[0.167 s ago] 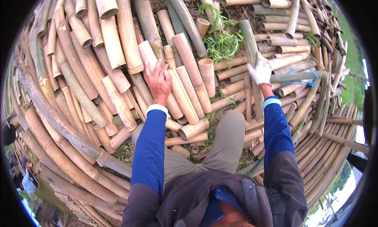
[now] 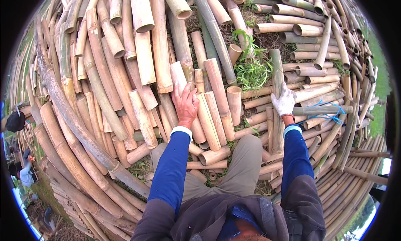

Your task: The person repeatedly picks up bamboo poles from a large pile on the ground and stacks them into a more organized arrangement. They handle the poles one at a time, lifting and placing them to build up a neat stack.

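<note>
My left hand (image 2: 185,106) is bare and lies over a pale cut bamboo piece (image 2: 177,73), its fingers bent round the upper side. The piece's lower end shows below the hand, beside a split-looking bamboo piece (image 2: 208,122). My right hand (image 2: 284,99), in a white glove, is closed on a longer greenish bamboo pole (image 2: 276,71). That pole runs from the grass down towards my right knee, and some of the gloved fingers are hidden. Between my hands lie several short bamboo pieces, among them a pinkish one (image 2: 218,92) and a short hollow one (image 2: 234,103).
Bamboo lengths (image 2: 142,65) are heaped on the left and a stack (image 2: 317,53) lies on the right. Blue string (image 2: 330,111) circles a pole there. Green weeds (image 2: 252,69) grow between them. Long curved poles (image 2: 79,103) sweep past my left side. Another person (image 2: 26,174) shows at the far left.
The whole view has shifted, so the bamboo appears lower and farther right. My left fingers are bent closer together. Both hands stay on the same bamboo pieces.
</note>
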Tool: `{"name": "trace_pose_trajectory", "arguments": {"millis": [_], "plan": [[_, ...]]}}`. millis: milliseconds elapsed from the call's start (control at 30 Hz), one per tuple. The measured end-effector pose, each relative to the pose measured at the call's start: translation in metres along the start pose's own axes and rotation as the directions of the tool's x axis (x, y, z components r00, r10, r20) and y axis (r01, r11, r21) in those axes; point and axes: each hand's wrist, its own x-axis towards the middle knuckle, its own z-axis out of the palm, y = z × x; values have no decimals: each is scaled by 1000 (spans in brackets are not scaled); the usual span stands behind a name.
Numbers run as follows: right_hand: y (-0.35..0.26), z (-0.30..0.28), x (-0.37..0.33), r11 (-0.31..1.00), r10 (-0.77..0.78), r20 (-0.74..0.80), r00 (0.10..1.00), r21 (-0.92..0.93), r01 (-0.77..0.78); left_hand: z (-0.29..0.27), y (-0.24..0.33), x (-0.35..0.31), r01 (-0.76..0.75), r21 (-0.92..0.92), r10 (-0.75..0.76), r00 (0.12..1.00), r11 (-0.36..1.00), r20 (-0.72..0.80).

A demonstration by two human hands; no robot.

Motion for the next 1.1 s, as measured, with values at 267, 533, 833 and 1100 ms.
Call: {"name": "trace_pose_trajectory", "arguments": {"millis": [267, 533, 833, 1100], "plan": [[-15, 3, 12, 999, 54, -46, 997, 2, -54, 2, 1, 5, 18, 8, -18, 1000, 1000, 19], [-14, 6, 22, 993, 100, 8, 995, 56, -101, -1, 3, 14, 29, -23, -28, 999, 999, 34], [-12, 3, 25, 987, 104, 23, 994, 119, -106, -54, 48, 113, 323, 64, -329, 908, 944, 258], [-7, 2, 30, 979, 119, 41, 992, 162, -124, -42, 35, 310, 570, -386, -542, 818, 725, 190]]}}
